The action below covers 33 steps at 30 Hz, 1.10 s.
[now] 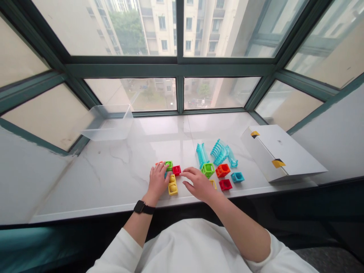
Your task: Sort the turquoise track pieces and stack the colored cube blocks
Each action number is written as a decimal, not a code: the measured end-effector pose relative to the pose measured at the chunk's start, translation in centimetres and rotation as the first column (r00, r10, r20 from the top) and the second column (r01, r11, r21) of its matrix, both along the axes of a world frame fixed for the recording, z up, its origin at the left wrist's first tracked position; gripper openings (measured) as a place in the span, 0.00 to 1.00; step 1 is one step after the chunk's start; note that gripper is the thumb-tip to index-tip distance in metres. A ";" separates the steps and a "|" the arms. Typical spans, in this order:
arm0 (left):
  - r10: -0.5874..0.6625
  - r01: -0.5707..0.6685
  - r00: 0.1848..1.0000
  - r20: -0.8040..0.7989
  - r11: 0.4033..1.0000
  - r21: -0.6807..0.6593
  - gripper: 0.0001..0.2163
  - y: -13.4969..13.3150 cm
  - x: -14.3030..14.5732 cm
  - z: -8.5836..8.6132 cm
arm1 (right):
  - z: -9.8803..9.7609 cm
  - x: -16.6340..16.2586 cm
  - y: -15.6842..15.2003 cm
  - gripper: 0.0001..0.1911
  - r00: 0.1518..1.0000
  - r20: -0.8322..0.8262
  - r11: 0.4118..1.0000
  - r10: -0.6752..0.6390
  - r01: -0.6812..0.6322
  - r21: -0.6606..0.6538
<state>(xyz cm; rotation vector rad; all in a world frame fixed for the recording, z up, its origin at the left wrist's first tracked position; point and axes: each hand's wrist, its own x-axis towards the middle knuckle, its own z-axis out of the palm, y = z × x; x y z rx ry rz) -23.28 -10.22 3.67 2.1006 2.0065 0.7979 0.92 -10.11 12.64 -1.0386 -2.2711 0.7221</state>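
My left hand (157, 181) rests with curled fingers over a small orange block (159, 163) and next to a green hollow cube (168, 165), and a blue block beneath the hand is mostly hidden. Below it stands a yellow hollow cube (172, 188) with a yellow ball inside. My right hand (197, 184) lies flat with its fingers spread, holding nothing. Its fingertips are close to a red hollow cube (176, 170), and a yellow block (213, 184) is partly hidden under the hand.
Several coloured cubes (218, 175) and turquoise plastic ramp pieces (218, 153) lie on the white marble windowsill (113, 178). A transparent plastic bin (107, 123) stands back left, and a white cardboard box (280, 151) lies at right. Window frames bound the far side.
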 end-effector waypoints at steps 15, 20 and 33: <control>-0.045 0.045 0.998 0.034 0.999 -0.002 0.13 -0.1 0.2 -0.1 | -4.7 -4.7 0.7 0.28 0.901 0.430 0.989 -0.055 0.108 -0.100; -0.078 0.078 0.997 0.028 0.997 -0.002 0.11 -0.2 0.2 0.0 | -5.6 -4.7 1.1 0.23 0.879 0.462 0.985 -0.114 0.160 -0.062; -0.129 0.130 0.989 0.078 0.991 -0.007 0.09 -0.2 -0.1 -0.5 | -4.0 -5.8 1.4 0.12 0.780 0.606 0.952 -0.154 0.281 -0.119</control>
